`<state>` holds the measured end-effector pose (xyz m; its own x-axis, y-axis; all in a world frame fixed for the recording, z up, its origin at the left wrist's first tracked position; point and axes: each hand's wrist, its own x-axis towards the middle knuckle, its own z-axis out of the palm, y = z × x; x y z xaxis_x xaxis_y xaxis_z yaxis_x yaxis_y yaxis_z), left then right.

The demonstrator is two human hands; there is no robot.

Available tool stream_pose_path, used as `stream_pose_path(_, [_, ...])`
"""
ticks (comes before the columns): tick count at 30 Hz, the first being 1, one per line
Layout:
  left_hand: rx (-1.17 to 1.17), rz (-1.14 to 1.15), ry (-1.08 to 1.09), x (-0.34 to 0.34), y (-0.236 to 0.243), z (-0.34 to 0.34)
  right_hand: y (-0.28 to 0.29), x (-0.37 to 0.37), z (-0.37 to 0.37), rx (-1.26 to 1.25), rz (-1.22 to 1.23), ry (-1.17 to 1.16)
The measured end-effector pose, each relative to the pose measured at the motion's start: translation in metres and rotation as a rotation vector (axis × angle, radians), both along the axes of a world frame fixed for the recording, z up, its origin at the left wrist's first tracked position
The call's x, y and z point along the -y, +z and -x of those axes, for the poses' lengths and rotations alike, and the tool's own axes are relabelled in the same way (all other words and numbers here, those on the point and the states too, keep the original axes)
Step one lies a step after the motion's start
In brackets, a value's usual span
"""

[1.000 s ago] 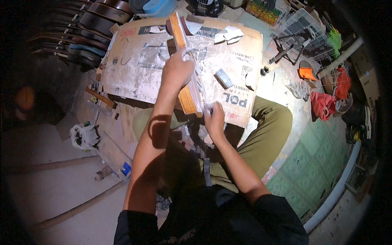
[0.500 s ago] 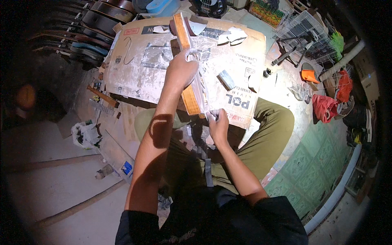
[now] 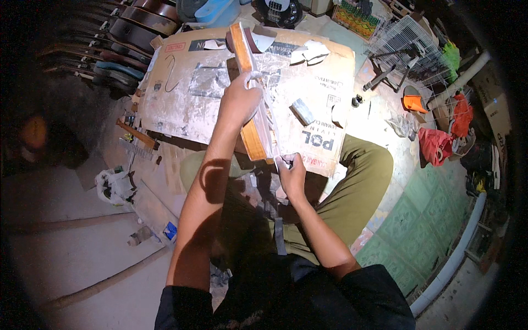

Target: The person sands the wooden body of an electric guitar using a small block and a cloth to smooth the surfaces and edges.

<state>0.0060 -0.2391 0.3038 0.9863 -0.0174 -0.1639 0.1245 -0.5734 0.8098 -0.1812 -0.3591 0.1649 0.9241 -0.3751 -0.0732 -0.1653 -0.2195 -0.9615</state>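
My left hand (image 3: 240, 100) is wrapped round a long wooden piece (image 3: 254, 140) with an orange side and a pale, dusty top, held slanting over a cardboard sheet (image 3: 170, 104). At the piece's near end, my right hand (image 3: 291, 169) is closed in a pinch; what its fingers hold is hidden or too small to name. A small grey block (image 3: 302, 112) lies on the cardboard to the right, with torn white scraps (image 3: 309, 52) farther back. A curved brown sheet (image 3: 258, 39) lies beside the piece's far end.
Stacked guitars (image 3: 135, 30) stand back left, a blue tub (image 3: 214, 12) behind. A wire cage (image 3: 401, 44), black folded stand (image 3: 385, 66), orange object (image 3: 413, 103) and red bag (image 3: 434, 146) are at right. A long pipe (image 3: 456, 247) lies lower right; tools (image 3: 137, 135) lie left.
My right hand has moved slightly toward me at the near end of the wooden piece. My left hand keeps its grip, and the view has shifted a little.
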Motion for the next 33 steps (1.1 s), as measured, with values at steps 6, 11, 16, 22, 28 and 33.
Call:
stream_pose_path(6, [-0.035, 0.019, 0.018, -0.001, 0.002, 0.0, -0.01, -0.001, -0.015, -0.04, 0.085, 0.016])
stream_pose_path(11, [0.008, 0.017, 0.004, 0.004, 0.002, 0.001, -0.013, 0.004, -0.025, -0.027, 0.118, 0.002])
stream_pose_path(16, [0.034, 0.069, 0.027, -0.003, -0.004, 0.0, 0.0, 0.002, -0.019, -0.067, 0.015, 0.02])
stream_pose_path(22, [0.016, 0.07, 0.052, -0.005, -0.001, -0.002, 0.004, 0.008, -0.026, -0.134, -0.004, 0.105])
stream_pose_path(28, [0.054, 0.085, 0.005, -0.009, -0.001, -0.001, 0.009, 0.01, -0.038, -0.13, -0.023, 0.143])
stream_pose_path(33, [0.038, 0.087, 0.025, -0.008, 0.0, 0.007, 0.0, 0.007, -0.004, -0.033, -0.002, 0.112])
